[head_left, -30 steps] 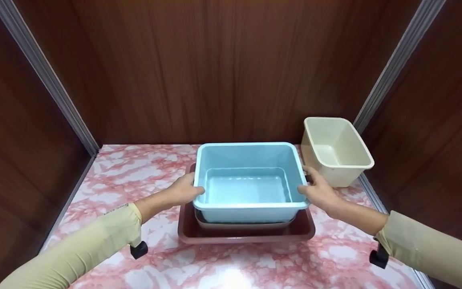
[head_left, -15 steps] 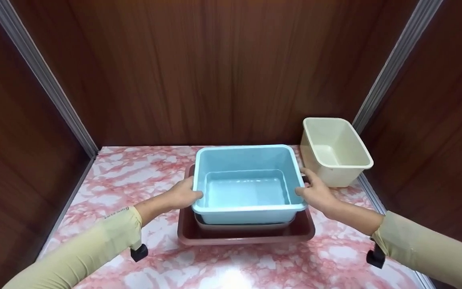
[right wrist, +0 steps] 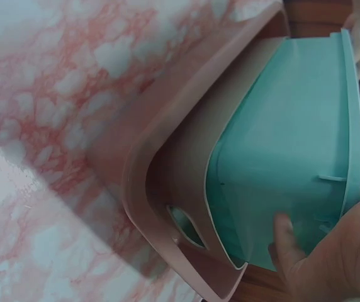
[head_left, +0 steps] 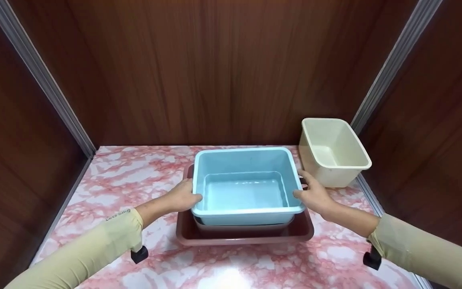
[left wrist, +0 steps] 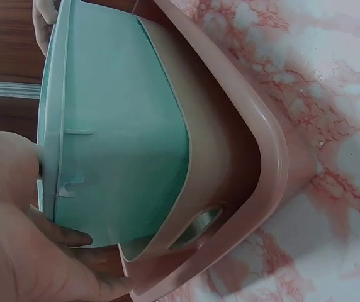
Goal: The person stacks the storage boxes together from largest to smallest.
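Between left hand and right hand: blue tub, fingers gripping sides.

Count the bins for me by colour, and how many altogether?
Blue bin: 1
Light brown bin: 1
Reddish-brown bin: 1
Cream bin: 1
Total: 4 bins in view
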A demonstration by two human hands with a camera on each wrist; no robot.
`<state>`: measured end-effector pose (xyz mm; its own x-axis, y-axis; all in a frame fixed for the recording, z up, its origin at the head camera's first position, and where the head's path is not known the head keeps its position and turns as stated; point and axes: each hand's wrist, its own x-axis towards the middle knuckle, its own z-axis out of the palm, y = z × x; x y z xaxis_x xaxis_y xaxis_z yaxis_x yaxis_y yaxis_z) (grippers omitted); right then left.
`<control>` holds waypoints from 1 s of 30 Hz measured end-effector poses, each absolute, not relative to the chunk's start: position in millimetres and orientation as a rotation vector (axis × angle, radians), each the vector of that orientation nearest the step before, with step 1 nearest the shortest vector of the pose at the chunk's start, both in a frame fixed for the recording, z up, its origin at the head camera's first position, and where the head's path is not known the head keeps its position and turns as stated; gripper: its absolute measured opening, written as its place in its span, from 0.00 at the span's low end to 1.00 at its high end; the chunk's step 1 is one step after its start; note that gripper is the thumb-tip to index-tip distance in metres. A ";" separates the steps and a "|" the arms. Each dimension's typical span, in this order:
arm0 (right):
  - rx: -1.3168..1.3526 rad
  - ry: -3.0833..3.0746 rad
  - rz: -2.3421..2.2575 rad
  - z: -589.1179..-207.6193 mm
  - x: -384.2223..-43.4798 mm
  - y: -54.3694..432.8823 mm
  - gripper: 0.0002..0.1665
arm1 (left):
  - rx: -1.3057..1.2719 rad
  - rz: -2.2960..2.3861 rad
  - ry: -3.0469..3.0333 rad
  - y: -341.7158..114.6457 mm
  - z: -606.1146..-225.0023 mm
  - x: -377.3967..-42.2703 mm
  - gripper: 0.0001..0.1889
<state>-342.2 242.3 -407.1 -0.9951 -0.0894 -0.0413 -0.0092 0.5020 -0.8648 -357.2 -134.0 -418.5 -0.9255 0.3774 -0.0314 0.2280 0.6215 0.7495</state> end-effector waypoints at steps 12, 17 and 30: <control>-0.090 2.656 -1.511 -411.3 -341.5 242.4 0.48 | 0.628 1.034 2.694 -135.7 -420.4 -360.6 0.26; -0.093 2.709 -1.446 -409.3 -341.6 242.1 0.47 | 0.612 1.030 2.694 -136.4 -420.3 -360.5 0.25; -0.069 2.738 -1.398 -408.9 -342.2 242.0 0.46 | 0.557 1.052 2.686 -139.1 -420.2 -358.0 0.27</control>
<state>-342.2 242.0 -408.9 -0.9968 -0.0702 -0.0390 -0.0095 0.5859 -0.8103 -358.0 -139.1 -420.2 -0.9082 0.4155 -0.0504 0.2707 0.6748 0.6865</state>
